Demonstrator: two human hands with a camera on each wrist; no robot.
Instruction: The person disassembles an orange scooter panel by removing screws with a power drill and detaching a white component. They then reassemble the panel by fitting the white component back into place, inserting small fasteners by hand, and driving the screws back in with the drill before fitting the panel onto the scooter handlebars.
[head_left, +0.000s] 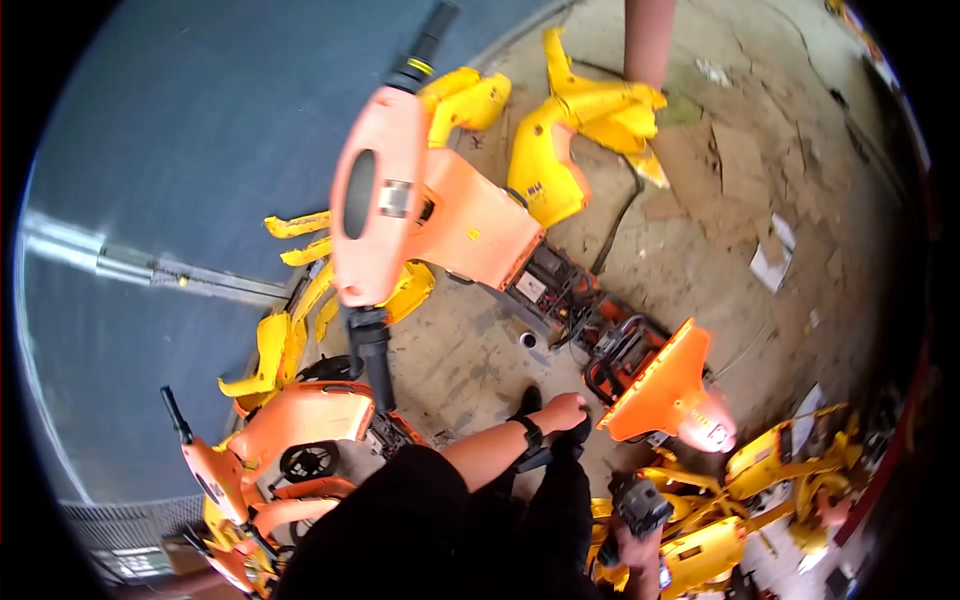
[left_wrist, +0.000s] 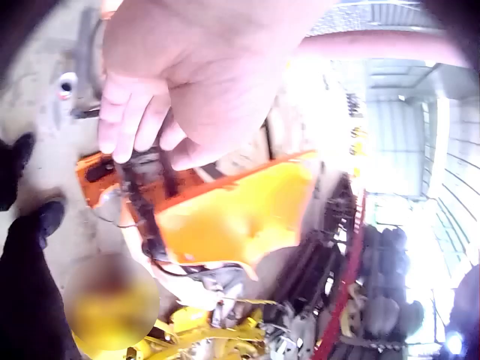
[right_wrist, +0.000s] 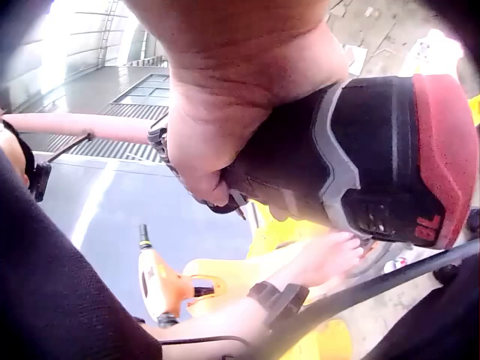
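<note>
An orange scooter with its middle stripped of covers stands before me in the head view, its bare frame (head_left: 600, 340) and wiring exposed. Its flared orange rear cover (head_left: 665, 395) is at the right end. My left hand (head_left: 565, 411), a dark watch on its wrist, is beside the black tubes near that cover. In the left wrist view its fingers (left_wrist: 135, 124) hang relaxed above a black bar (left_wrist: 142, 199). My right hand (head_left: 637, 548) grips a black and grey cordless power tool (head_left: 640, 505). The tool's red end (right_wrist: 446, 161) shows in the right wrist view.
Yellow body panels (head_left: 560, 150) lie on the floor beyond the scooter, and more yellow parts (head_left: 715, 545) are heaped at lower right. Other orange scooters (head_left: 300, 425) stand at lower left. A pink post (head_left: 648, 40) rises at the top, near flattened cardboard (head_left: 740, 160).
</note>
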